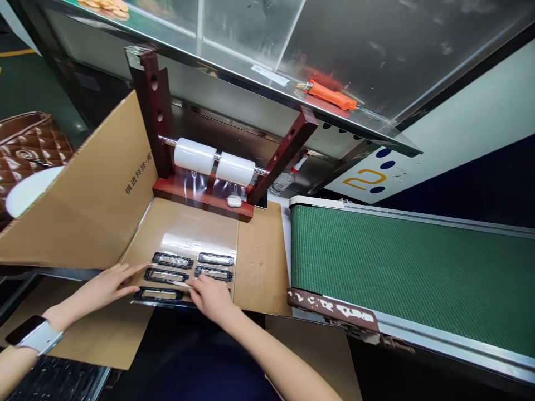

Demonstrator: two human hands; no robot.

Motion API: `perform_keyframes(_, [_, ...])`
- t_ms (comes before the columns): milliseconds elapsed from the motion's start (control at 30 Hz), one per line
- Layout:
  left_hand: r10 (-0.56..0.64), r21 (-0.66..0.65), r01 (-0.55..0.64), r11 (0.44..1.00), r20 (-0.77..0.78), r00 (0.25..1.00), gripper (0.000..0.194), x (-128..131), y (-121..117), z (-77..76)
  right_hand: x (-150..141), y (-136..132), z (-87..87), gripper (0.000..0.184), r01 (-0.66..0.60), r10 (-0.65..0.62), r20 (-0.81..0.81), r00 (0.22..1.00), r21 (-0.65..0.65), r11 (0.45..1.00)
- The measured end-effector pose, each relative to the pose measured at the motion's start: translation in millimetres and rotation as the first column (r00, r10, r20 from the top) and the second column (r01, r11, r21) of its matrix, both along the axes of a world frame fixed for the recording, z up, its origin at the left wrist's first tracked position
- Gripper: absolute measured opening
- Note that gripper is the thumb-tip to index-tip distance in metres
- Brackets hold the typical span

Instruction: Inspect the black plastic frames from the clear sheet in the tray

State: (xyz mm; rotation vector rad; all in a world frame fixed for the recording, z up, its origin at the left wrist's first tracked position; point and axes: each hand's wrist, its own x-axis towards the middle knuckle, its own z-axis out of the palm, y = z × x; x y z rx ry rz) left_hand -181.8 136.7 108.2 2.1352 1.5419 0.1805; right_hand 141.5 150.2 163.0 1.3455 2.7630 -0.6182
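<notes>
Several black rectangular frames (172, 260) lie in two columns on a clear film sheet (190, 231) spread over cardboard. My left hand (109, 283) rests flat beside them, fingers stretched out and touching the left edge of the film. A thin pale tool (182, 284) is pinched in my right hand (212, 297), its tip over the lowest frame (157, 295). Behind the frames, a dark red stand (203, 196) carries two white film rolls (214, 160) on a metal rod.
A green conveyor belt (397, 267) runs to the right. An upright cardboard flap (90, 195) stands on the left, with a brown quilted bag (29, 145) behind it. An orange tool (330, 94) lies on the steel shelf above. A watch (35, 334) sits on my left wrist.
</notes>
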Motion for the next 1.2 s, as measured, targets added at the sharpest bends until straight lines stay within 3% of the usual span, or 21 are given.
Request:
perform_keyframes(200, [-0.005, -0.122, 0.012, 0.992, 0.057, 0.998, 0.060, 1, -1, -12.6, -54, 5, -16.7, 0.027, -0.081, 0.081, 0.015, 0.997, -0.002, 0.997])
perform_keyframes(400, [-0.022, -0.171, 0.028, 0.985, 0.039, 0.999, 0.059, 7, 3, -2.6, -74, 9, -21.2, 0.028, -0.121, 0.122, 0.062, 0.991, -0.013, 0.993])
perform_keyframes(533, [-0.026, -0.177, 0.026, 0.984, 0.004, 1.000, 0.059, 10, 2, 2.4, -65, 11, -15.5, 0.028, -0.141, 0.144, 0.093, 0.985, -0.032, 0.989])
perform_keyframes(933, [-0.038, -0.173, 0.037, 0.984, 0.001, 0.999, 0.060, 8, 3, 1.8, -2, 9, 9.9, 0.026, -0.108, 0.120, 0.225, 0.967, -0.067, 0.992])
perform_keyframes(1200, [-0.026, -0.168, 0.030, 0.985, 0.027, 0.999, 0.060, 4, 4, -4.3, 6, 7, 30.6, 0.022, -0.062, 0.075, 0.304, 0.950, -0.054, 0.997])
